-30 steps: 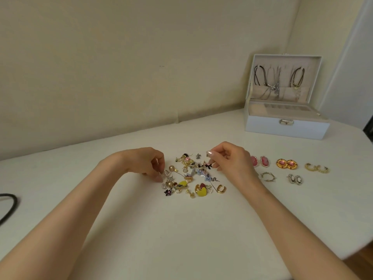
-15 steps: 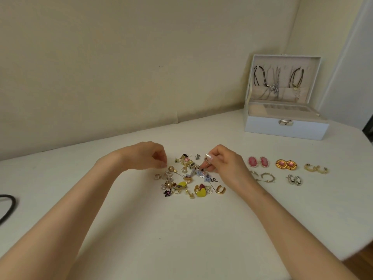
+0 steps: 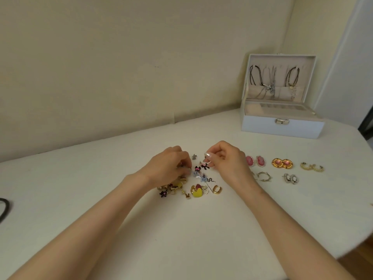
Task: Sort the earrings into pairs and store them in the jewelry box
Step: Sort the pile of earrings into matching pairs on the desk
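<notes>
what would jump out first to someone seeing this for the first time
Both hands, left hand and right hand, pick at a colourful pile of mixed earrings mid-table. To the right lie matched pairs in rows, and behind them an open white jewelry box hung with necklaces.

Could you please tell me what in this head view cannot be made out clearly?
- Left hand: covers part of the earring pile; its grip is hidden.
- Right hand: anything pinched is too small to tell.
- Jewelry box: compartment contents hidden by its front wall.
- Black cord: cut off by the left edge.
</notes>
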`<state>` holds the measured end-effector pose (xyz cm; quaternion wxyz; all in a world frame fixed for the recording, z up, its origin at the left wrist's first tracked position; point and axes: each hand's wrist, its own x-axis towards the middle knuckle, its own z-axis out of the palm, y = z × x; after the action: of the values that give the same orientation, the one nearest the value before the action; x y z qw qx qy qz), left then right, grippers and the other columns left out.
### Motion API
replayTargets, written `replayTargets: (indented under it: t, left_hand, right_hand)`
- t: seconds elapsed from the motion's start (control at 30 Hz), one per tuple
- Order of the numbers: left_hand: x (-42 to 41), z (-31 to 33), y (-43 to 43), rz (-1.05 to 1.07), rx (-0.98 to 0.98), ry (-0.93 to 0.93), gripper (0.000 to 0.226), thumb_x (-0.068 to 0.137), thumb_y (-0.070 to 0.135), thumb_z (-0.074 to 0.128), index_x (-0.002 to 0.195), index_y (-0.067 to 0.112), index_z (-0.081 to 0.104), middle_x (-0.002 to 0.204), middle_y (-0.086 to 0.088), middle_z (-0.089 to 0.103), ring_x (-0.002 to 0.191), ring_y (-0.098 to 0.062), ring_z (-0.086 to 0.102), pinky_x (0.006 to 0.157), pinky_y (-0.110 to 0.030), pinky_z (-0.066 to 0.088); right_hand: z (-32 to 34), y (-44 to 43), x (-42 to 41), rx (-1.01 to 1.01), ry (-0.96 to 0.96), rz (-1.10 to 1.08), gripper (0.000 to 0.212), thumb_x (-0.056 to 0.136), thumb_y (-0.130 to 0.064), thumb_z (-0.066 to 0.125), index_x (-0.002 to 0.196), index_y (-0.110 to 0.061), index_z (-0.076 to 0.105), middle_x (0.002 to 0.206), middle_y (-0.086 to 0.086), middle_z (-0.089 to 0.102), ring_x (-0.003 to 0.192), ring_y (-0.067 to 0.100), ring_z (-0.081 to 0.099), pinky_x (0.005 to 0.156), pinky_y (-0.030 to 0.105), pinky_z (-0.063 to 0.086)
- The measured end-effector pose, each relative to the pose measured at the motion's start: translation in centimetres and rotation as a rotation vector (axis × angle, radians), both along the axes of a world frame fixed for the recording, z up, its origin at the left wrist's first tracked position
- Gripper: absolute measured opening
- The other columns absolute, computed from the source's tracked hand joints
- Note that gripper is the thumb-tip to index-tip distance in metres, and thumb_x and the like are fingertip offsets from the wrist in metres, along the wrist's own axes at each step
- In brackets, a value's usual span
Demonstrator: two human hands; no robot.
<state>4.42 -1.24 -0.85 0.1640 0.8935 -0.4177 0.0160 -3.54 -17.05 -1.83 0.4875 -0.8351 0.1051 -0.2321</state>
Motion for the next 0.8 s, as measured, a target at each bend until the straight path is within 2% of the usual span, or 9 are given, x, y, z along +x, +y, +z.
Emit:
replayTargets:
  t: [0.07,0.17,0.27,0.37,0.43,0.53,0.67,0.73,0.8]
  left_hand:
    - [0.1,-0.1,-0.1,0.000,-0.004,-0.022,0.022,0.095,0.014,0.044,0.107,0.019,0.063,0.107,0.001,0.052,0.094,-0.013,0.049,0.079,-0.024,0.041]
    - [0.1,-0.4,0.0,-0.002,0.019,-0.055,0.028,0.090,0.003,0.049,0.108,0.019,0.061,0.109,0.003,0.052,0.094,-0.012,0.048,0.076,-0.023,0.041]
    - [-0.2,-0.5,0.0,0.024,-0.003,-0.133,0.015,0.089,0.012,0.054,0.103,0.017,0.060,0.107,0.002,0.055,0.097,-0.015,0.049,0.074,-0.025,0.042]
    - [0.1,-0.8,0.2,0.056,-0.047,-0.184,0.016,0.089,0.025,0.058,0.103,0.017,0.060,0.107,0.002,0.057,0.100,-0.015,0.048,0.071,-0.022,0.033]
    - [0.3,-0.9,0.3,0.087,-0.067,-0.193,0.018,0.088,0.030,0.058,0.103,0.019,0.059,0.106,0.004,0.057,0.100,-0.014,0.047,0.071,-0.021,0.029]
    - [0.6,-0.9,0.5,0.107,-0.095,-0.191,0.017,0.087,0.029,0.058,0.102,0.020,0.058,0.106,0.004,0.057,0.101,-0.015,0.047,0.072,-0.022,0.031]
    - [0.9,-0.4,0.7,0.126,-0.153,-0.109,0.013,0.086,0.024,0.060,0.098,0.019,0.056,0.101,0.005,0.061,0.096,-0.015,0.054,0.072,-0.026,0.040]
    - [1.0,0.0,0.8,0.138,-0.235,-0.002,0.011,0.086,0.020,0.061,0.094,0.016,0.055,0.097,0.004,0.063,0.091,-0.014,0.058,0.069,-0.022,0.044]
    - [0.9,0.5,0.9,0.158,-0.365,0.145,0.009,0.085,0.016,0.063,0.091,0.015,0.056,0.094,0.002,0.064,0.086,-0.014,0.062,0.064,-0.017,0.044]
  right_hand:
    - [0.0,-0.1,0.0,-0.002,0.000,-0.008,0.006,0.087,-0.012,0.062,0.082,-0.015,0.060,0.078,0.002,0.068,0.067,0.007,0.064,0.068,0.020,0.050]
    - [-0.1,-0.2,0.1,-0.030,-0.005,-0.041,0.004,0.088,-0.014,0.062,0.084,-0.014,0.060,0.080,0.000,0.066,0.075,0.012,0.063,0.069,0.020,0.048]
    - [-0.4,-0.2,0.2,-0.149,0.058,-0.046,0.004,0.093,-0.016,0.055,0.092,-0.013,0.057,0.092,0.000,0.064,0.085,0.014,0.059,0.066,0.019,0.043]
    - [-0.9,-0.1,0.4,-0.179,0.120,0.013,0.005,0.095,-0.016,0.051,0.095,-0.012,0.055,0.107,0.004,0.065,0.097,0.019,0.060,0.080,0.031,0.048]
    - [-0.9,0.1,0.4,-0.162,0.125,0.046,0.004,0.095,-0.016,0.051,0.093,-0.014,0.054,0.107,0.005,0.065,0.097,0.020,0.060,0.079,0.031,0.048]
    - [-0.7,0.4,0.3,-0.109,0.127,0.118,0.006,0.095,-0.018,0.051,0.094,-0.013,0.055,0.095,0.007,0.066,0.090,0.021,0.061,0.068,0.021,0.043]
    - [-0.2,0.5,0.0,-0.018,0.061,0.142,0.006,0.093,-0.018,0.055,0.090,-0.013,0.057,0.083,0.002,0.066,0.086,0.018,0.062,0.076,0.025,0.047]
    - [0.2,0.3,-0.1,0.019,-0.015,0.071,0.006,0.092,-0.015,0.055,0.086,-0.016,0.055,0.085,0.000,0.068,0.080,0.013,0.064,0.073,0.026,0.050]
    - [0.8,0.2,-0.3,-0.031,-0.004,-0.002,0.008,0.093,-0.013,0.051,0.086,-0.016,0.052,0.088,0.003,0.069,0.073,0.016,0.066,0.068,0.030,0.052]
